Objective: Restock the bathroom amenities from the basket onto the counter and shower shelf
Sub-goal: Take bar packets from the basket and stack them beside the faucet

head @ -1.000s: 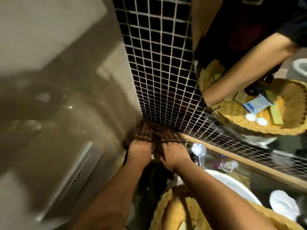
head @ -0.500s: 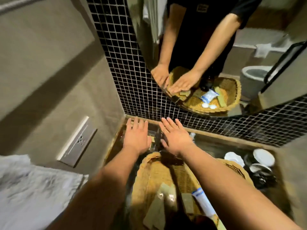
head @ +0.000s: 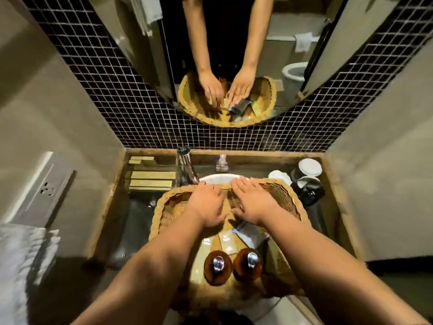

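left hand (head: 206,205), right hand (head: 254,202) flat, fingers straight, grasping nothing, over far half of basket (head: 161,207), maybe touching weave. basket mid counter (head: 138,221), atop sink (head: 218,178). step: choosing next amenity. next: grip amber pump bottles (head: 218,266) at near edge, lift upright.

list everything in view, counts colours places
woven wicker basket: one, tan, on white basin
round pump bottles: two, amber, basket's near end
foil sachet: one, silver-blue, in basket
flat boxes: about four, olive, glass counter's back left
tall glass bottle: one, clear, beside boxes
small capped bottle: one, clear, counter's back
lidded jars: two, black, counter's right
wall socket: one, grey, left wall
towel: one, white, lower left
left hand: one, bare, over basket
right hand: one, bare, over basket
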Available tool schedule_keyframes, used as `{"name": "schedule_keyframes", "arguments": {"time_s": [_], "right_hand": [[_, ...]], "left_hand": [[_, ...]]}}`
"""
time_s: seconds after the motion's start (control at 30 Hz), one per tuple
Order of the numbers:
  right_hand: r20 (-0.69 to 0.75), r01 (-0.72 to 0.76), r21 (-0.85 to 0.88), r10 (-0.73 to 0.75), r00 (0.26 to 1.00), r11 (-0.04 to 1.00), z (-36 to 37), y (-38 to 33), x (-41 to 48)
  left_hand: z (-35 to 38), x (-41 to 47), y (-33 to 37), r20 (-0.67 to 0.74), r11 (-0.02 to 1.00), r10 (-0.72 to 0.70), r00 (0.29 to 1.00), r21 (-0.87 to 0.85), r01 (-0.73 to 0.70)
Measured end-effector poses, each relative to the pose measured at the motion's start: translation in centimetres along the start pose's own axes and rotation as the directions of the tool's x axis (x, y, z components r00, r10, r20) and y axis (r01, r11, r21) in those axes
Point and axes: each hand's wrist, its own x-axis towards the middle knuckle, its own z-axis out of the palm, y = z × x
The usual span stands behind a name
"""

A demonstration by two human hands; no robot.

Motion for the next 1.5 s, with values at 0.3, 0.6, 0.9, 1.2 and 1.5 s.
{"name": "schedule_keyframes", "arguments": {"time_s": [0.3,0.6,0.9,1.2,1.5], "right_hand": [[0.228,0.203,-0.022,-0.193,0.954,0.979,7.4,-1.1,1.1],[0.190,0.247,0.096,-0.261,0.947,0.964,10.7,-0.2,2.5],[-0.117,0.041,0.199,-0.018,0.993,0.979,9.2,0.3,3.7],[-0.100,-0.073,0.215,0.097,0.990,0.974,11.3,-1.8,4.5],[-0.179,0.054,0.261,-0.006,0.984,0.964,11.6,-2.1,4.0]], "left_hand": [[5.9,1.0,3.8,0.294,0.976,0.197,0.936,-0.147,-0.159],[9.7,0.3,3.6,0.159,0.952,0.164,0.974,-0.282,-0.115],[9.9,1.2,2.4,0.068,0.903,-0.190,0.979,-0.379,0.202],[11.5,-0.1,1.5,0.104,0.914,-0.235,0.966,-0.315,0.257],[13.8,-2.3,2.0,0.222,0.900,-0.223,0.949,-0.327,0.288]]}}
